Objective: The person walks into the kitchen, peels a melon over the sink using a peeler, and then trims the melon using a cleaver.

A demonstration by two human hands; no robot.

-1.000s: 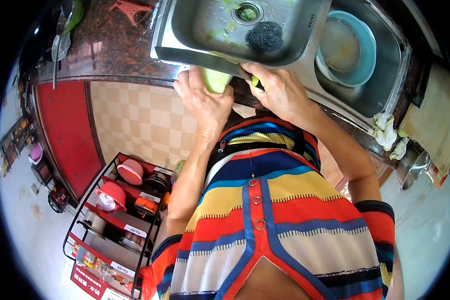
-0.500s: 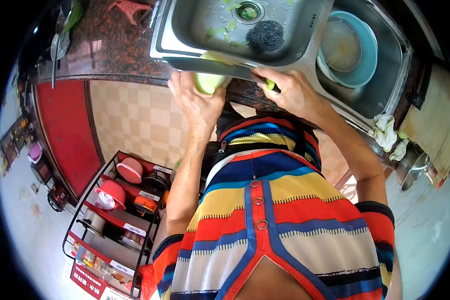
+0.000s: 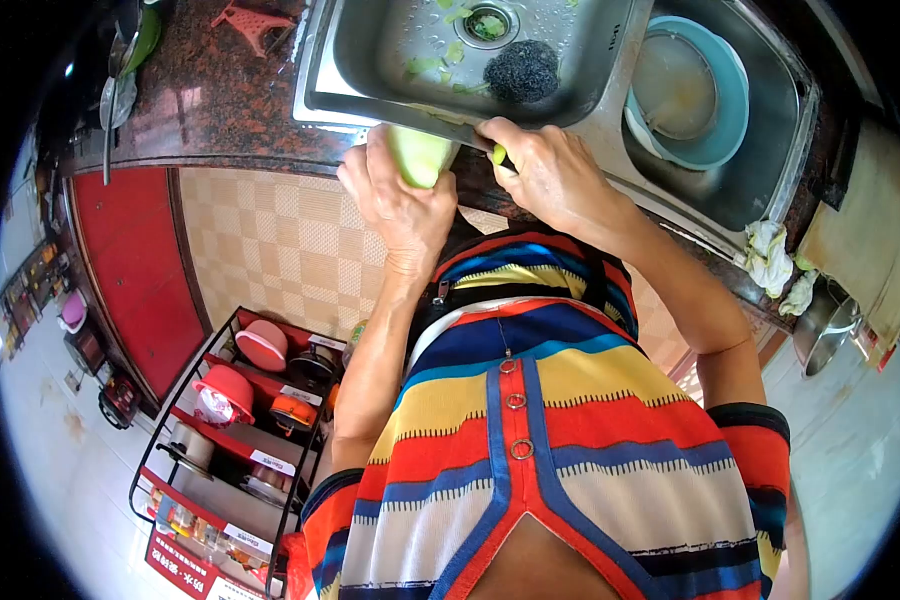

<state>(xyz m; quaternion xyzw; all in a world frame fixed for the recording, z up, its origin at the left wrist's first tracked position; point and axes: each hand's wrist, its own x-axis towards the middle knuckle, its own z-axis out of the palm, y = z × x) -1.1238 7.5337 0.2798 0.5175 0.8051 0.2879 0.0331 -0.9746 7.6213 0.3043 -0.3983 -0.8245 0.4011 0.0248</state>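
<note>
At the near edge of the sink, my left hand point(image 3: 398, 205) is closed around a pale green vegetable point(image 3: 420, 158) that looks peeled; its exact kind is unclear. My right hand point(image 3: 560, 180) grips a kitchen knife point(image 3: 370, 108) by its yellow-green and black handle. The long blade points left and lies across the far end of the vegetable, over the sink rim, hiding part of it. Green peelings point(image 3: 425, 66) lie in the left basin point(image 3: 390, 40), along with a dark mesh scouring pad point(image 3: 522, 72) beside the drain point(image 3: 487, 24).
A light blue tub point(image 3: 735, 100) with cloudy water stands in the right basin. On the dark counter point(image 3: 190, 90) sit a red plastic stand point(image 3: 255, 22) and a green bowl point(image 3: 148, 40). Crumpled cloths point(image 3: 767, 258) lie at the right. Below left is a black rack point(image 3: 220, 480) with pans.
The knife and my right hand have moved away from my body, toward the sink, and slightly left. My left hand keeps its hold on the vegetable. The view has shifted slightly.
</note>
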